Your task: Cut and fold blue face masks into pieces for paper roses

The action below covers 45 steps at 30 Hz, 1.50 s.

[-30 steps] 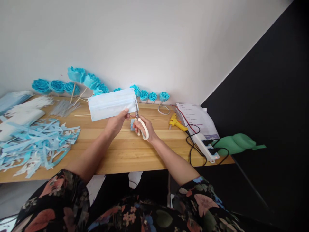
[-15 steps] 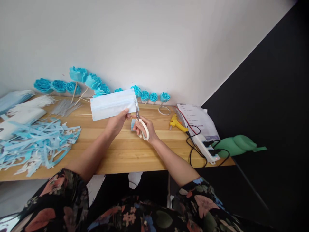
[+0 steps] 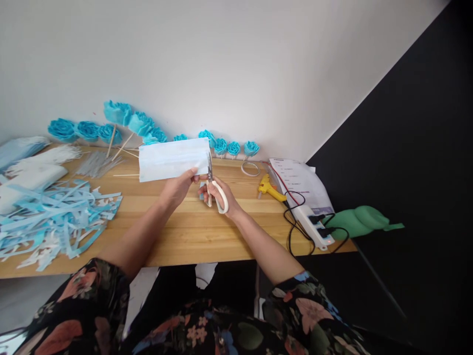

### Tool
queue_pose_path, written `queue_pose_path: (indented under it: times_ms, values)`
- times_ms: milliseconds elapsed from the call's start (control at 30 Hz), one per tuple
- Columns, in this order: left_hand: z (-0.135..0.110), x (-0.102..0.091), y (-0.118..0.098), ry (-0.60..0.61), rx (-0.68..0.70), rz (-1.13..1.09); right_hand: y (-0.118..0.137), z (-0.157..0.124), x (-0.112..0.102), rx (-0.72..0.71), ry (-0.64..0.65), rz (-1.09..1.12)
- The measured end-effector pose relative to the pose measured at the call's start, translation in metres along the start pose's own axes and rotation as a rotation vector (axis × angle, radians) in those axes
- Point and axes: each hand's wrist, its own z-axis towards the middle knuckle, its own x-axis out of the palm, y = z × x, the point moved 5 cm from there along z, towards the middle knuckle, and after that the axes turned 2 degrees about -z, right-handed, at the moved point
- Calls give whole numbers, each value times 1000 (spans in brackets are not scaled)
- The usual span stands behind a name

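Observation:
My left hand (image 3: pixel 180 188) pinches the lower right corner of a pale blue face mask (image 3: pixel 172 159) and holds it flat above the wooden table (image 3: pixel 192 231). My right hand (image 3: pixel 221 195) grips white-handled scissors (image 3: pixel 215 186), fingers through the loops. The blades point up along the mask's right edge. A small blue piece lies on the table just behind my right hand, mostly hidden.
A heap of cut blue and white strips (image 3: pixel 55 217) covers the left of the table, with stacked masks (image 3: pixel 20 150) behind. Blue fabric roses (image 3: pixel 121 121) line the wall. To the right lie a tape ring (image 3: pixel 251 168), yellow glue gun (image 3: pixel 270 187), papers (image 3: pixel 299 180) and a power strip (image 3: pixel 314 224).
The mask has turned slightly more level and the scissors have shifted a little left along its right edge. Both hands stay in nearly the same place.

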Motion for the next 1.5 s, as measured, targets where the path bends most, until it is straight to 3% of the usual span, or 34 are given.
queue_pose_path:
  times_ms: [233,533,1500]
  values:
    - [0,-2,2,-13,-7,78,4,-1,-1,46,-13,-16]
    - [0,-7,8,26,-1,196,3,0,-5,-41,-44,-102]
    - [-1,-8,14,-11,17,231,3,-1,-3,-16,-152,5]
